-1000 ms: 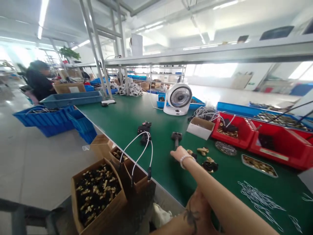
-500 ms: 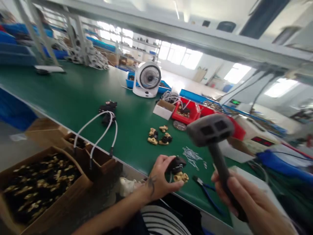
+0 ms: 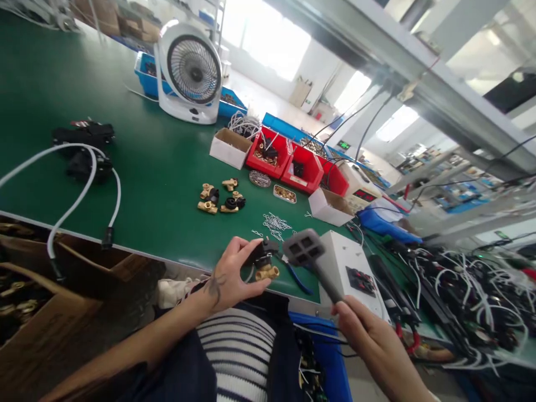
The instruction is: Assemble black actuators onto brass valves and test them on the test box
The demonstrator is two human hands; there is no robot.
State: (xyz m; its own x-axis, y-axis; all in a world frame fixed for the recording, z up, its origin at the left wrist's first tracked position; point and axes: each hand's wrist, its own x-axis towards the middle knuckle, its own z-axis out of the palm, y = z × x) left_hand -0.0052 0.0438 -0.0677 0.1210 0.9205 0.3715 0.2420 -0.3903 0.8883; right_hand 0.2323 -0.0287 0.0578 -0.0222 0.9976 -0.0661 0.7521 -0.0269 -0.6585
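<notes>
My left hand (image 3: 238,273) is curled with thumb and fingers around a black-and-brass valve fitting (image 3: 267,270) at the front edge of the green bench. The fitting's brass body shows between thumb and fingertips, its black part above. In my right hand (image 3: 368,335) is the handle of a grey hammer (image 3: 307,251); the head, with square hollows in it, hangs just right of the fitting, apart from it. Beneath the hammer head lie blue-handled pliers (image 3: 299,279), partly covered. Small metal clips (image 3: 276,223) are scattered behind the fitting, and several brass fittings (image 3: 208,206) sit farther back.
At left, black assemblies (image 3: 86,148) trail white cables over the bench edge. A white fan (image 3: 190,75), a small white box (image 3: 230,148) and red bins (image 3: 270,156) line the back. To the right stand a white box-shaped unit (image 3: 335,257) and a heap of cables (image 3: 473,301).
The view has turned to the right. The hammer has come down from its raised position, closer to the fitting. My left hand keeps its hold on the fitting.
</notes>
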